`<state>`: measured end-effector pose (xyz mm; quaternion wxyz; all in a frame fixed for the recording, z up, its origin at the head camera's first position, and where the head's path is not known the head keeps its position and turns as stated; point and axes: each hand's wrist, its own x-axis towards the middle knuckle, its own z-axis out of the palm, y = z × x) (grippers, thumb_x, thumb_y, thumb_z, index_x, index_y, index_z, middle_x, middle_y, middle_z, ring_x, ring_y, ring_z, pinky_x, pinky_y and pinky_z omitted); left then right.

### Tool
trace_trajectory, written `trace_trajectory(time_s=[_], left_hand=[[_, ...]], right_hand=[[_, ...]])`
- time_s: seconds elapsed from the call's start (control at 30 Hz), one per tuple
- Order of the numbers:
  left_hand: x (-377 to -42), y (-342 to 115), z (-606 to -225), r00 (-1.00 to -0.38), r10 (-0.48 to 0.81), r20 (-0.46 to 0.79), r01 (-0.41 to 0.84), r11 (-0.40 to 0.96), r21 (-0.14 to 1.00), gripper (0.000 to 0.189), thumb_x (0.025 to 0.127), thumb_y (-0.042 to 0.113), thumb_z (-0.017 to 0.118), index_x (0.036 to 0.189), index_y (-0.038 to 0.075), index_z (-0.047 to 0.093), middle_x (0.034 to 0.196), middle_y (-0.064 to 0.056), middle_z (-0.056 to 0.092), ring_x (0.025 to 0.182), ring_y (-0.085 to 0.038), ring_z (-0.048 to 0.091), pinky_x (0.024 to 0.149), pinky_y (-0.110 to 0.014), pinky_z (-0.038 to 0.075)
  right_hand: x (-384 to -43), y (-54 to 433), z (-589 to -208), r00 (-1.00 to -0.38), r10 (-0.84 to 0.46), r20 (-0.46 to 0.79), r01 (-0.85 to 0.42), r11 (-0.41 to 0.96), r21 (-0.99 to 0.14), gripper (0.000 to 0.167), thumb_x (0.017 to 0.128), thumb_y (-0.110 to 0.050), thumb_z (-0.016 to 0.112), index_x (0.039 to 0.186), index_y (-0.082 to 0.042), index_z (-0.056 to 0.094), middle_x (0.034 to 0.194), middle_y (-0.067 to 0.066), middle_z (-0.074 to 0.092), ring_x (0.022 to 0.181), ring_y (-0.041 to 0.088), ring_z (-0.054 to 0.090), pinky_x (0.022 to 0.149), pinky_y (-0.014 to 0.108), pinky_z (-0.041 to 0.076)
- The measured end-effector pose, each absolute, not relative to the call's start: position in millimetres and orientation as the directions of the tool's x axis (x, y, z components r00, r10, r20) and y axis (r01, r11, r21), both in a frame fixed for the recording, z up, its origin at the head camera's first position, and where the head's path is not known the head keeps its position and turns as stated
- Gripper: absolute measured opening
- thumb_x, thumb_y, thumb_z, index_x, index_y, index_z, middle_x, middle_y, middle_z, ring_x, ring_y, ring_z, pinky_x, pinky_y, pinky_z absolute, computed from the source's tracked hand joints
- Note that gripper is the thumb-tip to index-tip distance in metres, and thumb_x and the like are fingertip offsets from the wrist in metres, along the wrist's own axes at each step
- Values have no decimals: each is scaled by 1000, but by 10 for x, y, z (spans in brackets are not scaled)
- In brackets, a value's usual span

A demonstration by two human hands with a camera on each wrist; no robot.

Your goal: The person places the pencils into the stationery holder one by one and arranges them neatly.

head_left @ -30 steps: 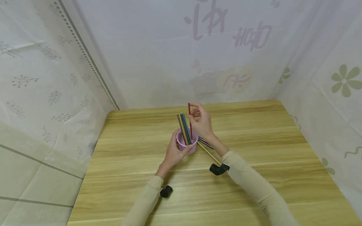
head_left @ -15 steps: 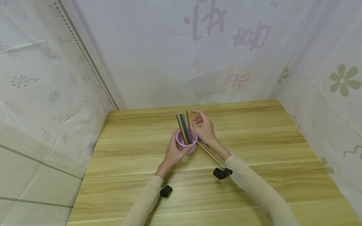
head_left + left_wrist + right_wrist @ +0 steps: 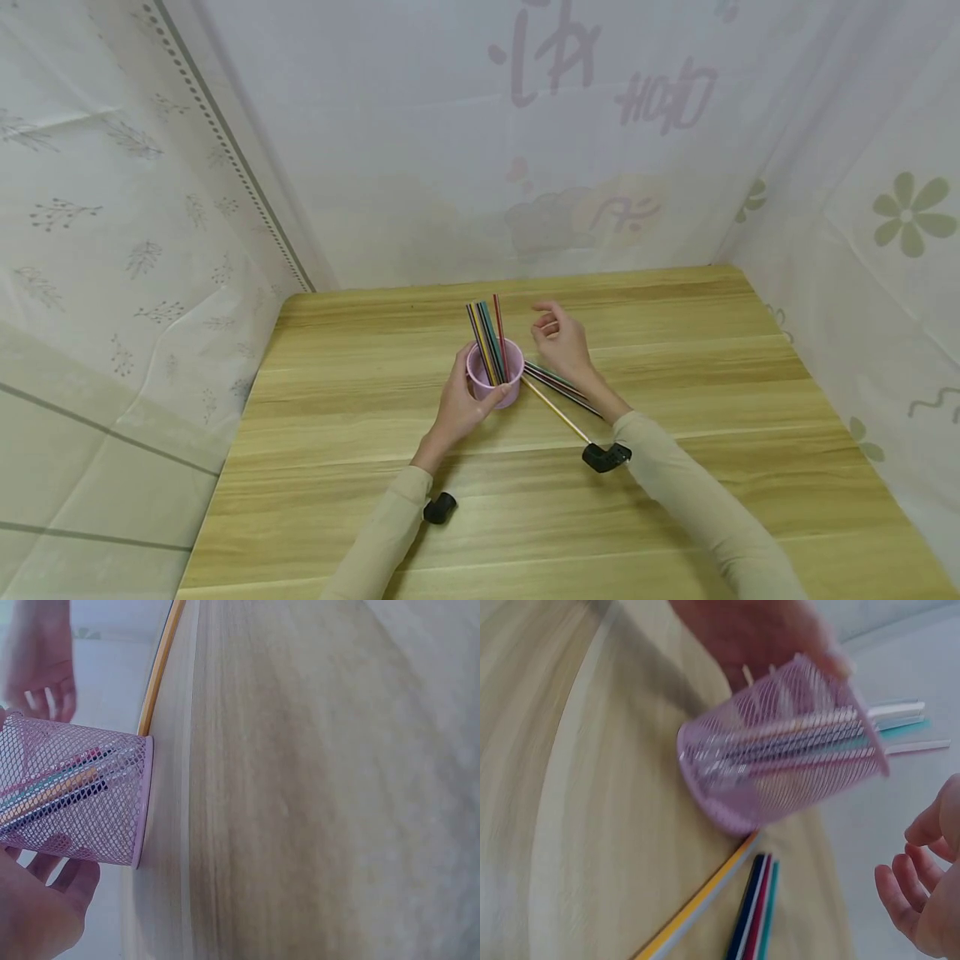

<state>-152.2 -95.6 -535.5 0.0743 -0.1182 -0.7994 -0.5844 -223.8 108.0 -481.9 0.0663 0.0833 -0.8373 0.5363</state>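
Observation:
A pink mesh pencil cup (image 3: 507,397) stands on the wooden table, gripped round its side by my left hand (image 3: 457,408). Several pencils (image 3: 481,333) lean together in it, with their ends above the rim. A red pencil (image 3: 498,317) stands a little apart at the right of them. To the right of the cup, my right hand (image 3: 566,343) hovers with loosely bent fingers and nothing between them. In the right wrist view the fingers (image 3: 904,889) of this hand are away from the cup's rim. Through the mesh (image 3: 75,787) the pencils' lower ends show in the left wrist view.
A yellow pencil (image 3: 555,408) lies on the table (image 3: 360,400) at the cup's right, its near end by the black wrist camera (image 3: 606,457). Beside it several dark, red and green pencils (image 3: 756,907) lie partly under the right forearm. Patterned cloth (image 3: 420,167) hangs behind the table.
My right hand has let go of the red pencil, which now leans inside the cup, and has moved right, away from it. The left hand keeps its hold on the cup.

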Motion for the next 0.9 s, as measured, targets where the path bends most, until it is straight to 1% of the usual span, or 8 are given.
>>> trace_trajectory(time_s=[0.17, 0.27, 0.4, 0.53, 0.67, 0.9], left_hand=[[-1521, -962, -5361, -965, 106, 239, 260, 286, 922, 89, 81, 22, 85, 154, 16, 34, 147, -11, 51, 131, -27, 54, 108, -47, 48], [-1520, -964, -5360, -965, 109, 240, 262, 285, 922, 90, 82, 22, 85, 155, 15, 33, 148, -11, 51, 131, -28, 54, 109, -47, 47], [-1520, -962, -5361, -960, 109, 259, 280, 288, 916, 89, 82, 22, 85, 154, 13, 33, 147, -13, 51, 130, -29, 55, 108, -49, 48], [-1515, -958, -5358, -956, 107, 273, 292, 282, 914, 89, 82, 22, 85, 154, 12, 34, 147, -14, 51, 130, -30, 55, 107, -50, 49], [-1514, -957, -5349, -954, 105, 281, 299, 285, 911, 90, 81, 20, 85, 154, 12, 34, 147, -14, 51, 130, -30, 55, 107, -50, 49], [-1509, -949, -5331, -954, 105, 280, 298, 283, 912, 89, 80, 20, 85, 153, 12, 34, 146, -14, 52, 129, -31, 55, 106, -50, 49]], right_hand=[[-2254, 1200, -4964, -981, -112, 158, -192, 462, -866, 37, 88, 3, 66, 125, -1, 64, 97, 17, 69, 84, 30, 69, 70, 30, 57], [-2240, 1249, -5026, -977, -149, 151, -205, 480, -853, 38, 85, 6, 67, 123, 4, 63, 96, 20, 69, 83, 32, 71, 73, 34, 59], [-2213, 1295, -5115, -970, -197, 140, -221, 487, -845, 40, 81, 9, 67, 121, 6, 63, 96, 22, 69, 82, 31, 71, 72, 31, 59], [-2199, 1326, -5220, -967, -230, 110, -211, 478, -853, 41, 82, 10, 68, 122, 6, 62, 99, 24, 69, 82, 29, 71, 72, 28, 59], [-2185, 1347, -5305, -966, -238, 96, -206, 493, -845, 39, 82, 9, 69, 120, 5, 63, 98, 23, 70, 82, 27, 71, 74, 30, 60], [-2174, 1374, -5342, -954, -270, 128, -262, 548, -795, 32, 81, 8, 69, 113, 5, 66, 95, 20, 70, 81, 26, 69, 74, 32, 58]])
